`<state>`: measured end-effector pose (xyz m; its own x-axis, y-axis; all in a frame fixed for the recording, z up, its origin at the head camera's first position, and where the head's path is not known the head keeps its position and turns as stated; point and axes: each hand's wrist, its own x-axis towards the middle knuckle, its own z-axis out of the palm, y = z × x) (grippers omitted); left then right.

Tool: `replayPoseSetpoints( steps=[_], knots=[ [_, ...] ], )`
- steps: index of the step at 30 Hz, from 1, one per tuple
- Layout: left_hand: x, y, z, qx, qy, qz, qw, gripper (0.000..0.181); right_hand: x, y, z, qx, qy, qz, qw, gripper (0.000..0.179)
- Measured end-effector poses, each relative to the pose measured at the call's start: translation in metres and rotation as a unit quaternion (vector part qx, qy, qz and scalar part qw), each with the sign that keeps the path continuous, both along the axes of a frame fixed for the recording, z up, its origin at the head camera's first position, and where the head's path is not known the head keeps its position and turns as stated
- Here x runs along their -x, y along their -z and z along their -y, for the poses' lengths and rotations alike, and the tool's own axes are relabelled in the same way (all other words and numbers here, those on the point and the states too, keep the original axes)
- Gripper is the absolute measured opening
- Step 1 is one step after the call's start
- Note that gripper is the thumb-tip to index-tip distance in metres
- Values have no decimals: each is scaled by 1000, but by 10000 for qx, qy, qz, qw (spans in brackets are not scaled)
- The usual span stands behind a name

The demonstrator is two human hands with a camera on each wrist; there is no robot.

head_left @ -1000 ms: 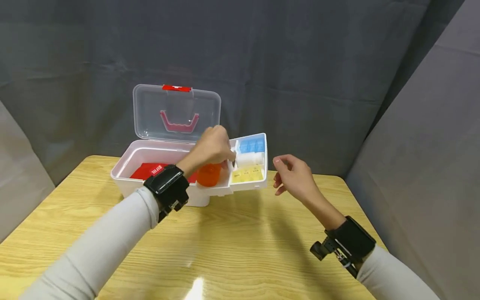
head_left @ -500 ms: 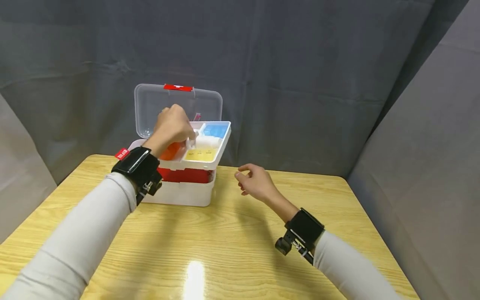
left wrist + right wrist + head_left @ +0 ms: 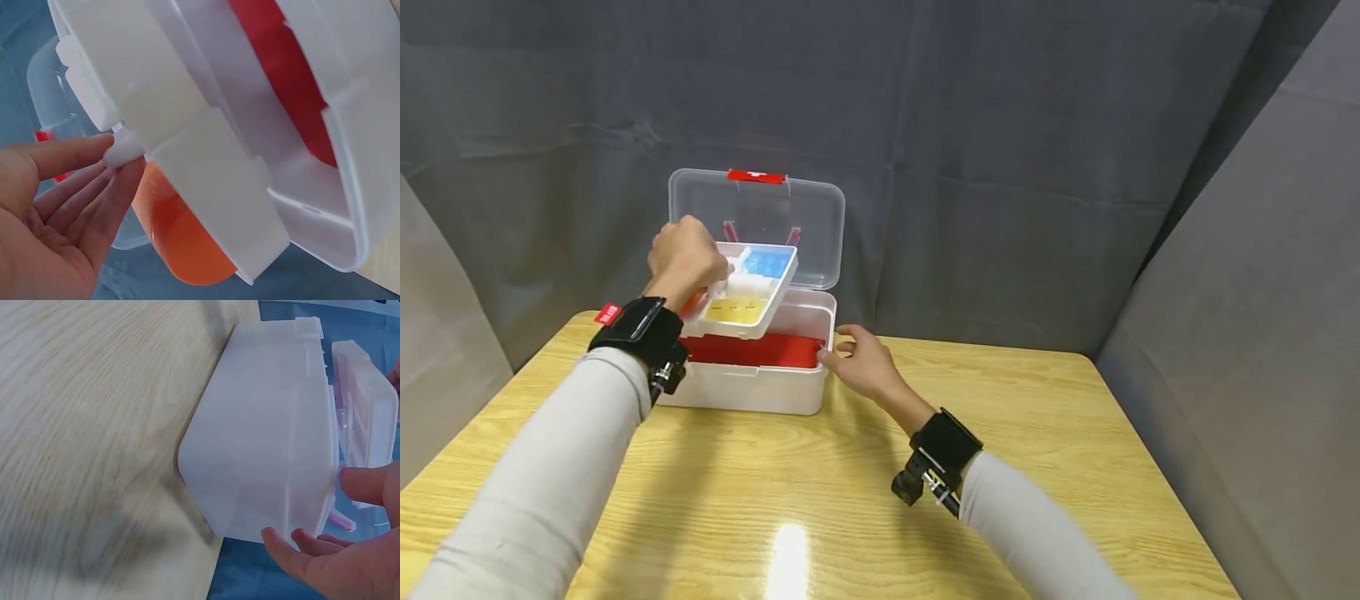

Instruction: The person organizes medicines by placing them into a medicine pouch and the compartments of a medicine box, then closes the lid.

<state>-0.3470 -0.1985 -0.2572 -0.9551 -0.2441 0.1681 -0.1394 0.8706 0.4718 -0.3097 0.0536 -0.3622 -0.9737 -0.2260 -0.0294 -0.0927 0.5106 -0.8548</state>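
Observation:
A white plastic tray [image 3: 741, 331] hangs tilted above the left part of the white first-aid box [image 3: 760, 390]. My left hand [image 3: 687, 254] pinches the white grip [image 3: 125, 147] in the tray's middle between thumb and fingers. In the tray lie a blue item [image 3: 767, 263], a white roll [image 3: 751, 285], a yellow item [image 3: 735, 310] and an orange container [image 3: 190, 247]. Something red [image 3: 760, 350] fills the bottom of the box. My right hand [image 3: 867, 367] is at the box's right end, thumb at the rim and fingers loosely bent by the outer wall.
The box's clear lid [image 3: 816, 208] stands raised at the back, its pink handle partly hidden by the tray. Wooden table [image 3: 850, 517] runs to the front and right. Dark cloth [image 3: 1000, 167] hangs behind, and pale panels [image 3: 1240, 275] flank the sides.
My left hand has carried the tray leftward from beyond the box's right end to over its left part. My right hand has moved left to the box's right end.

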Motion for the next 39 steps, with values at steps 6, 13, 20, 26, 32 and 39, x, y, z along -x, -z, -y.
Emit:
replayPoseSetpoints(
  steps=[6, 13, 20, 26, 32, 39],
  knots=[
    [2, 9, 11, 190, -112, 42, 9997, 23, 3, 6, 6, 132, -108, 57, 9998, 69],
    [0, 19, 11, 209, -32, 12, 9998, 23, 3, 9, 8, -11, -339, -456, 9984, 64],
    [0, 28, 6, 183, 108, 48, 9998, 18, 2, 14, 12, 264, -148, -565, 9979, 59],
    [0, 29, 1, 319, 257, -21, 9992, 16, 3, 14, 12, 243, -58, -547, 9982, 57],
    [-1, 29, -3, 236, 364, 40, 9990, 18, 4, 11, 10, 236, -82, -569, 9981, 59],
    [-3, 28, -3, 242, 448, 56, 9987, 19, 2, 11, 10, 52, -151, -729, 9972, 58]
  ],
)
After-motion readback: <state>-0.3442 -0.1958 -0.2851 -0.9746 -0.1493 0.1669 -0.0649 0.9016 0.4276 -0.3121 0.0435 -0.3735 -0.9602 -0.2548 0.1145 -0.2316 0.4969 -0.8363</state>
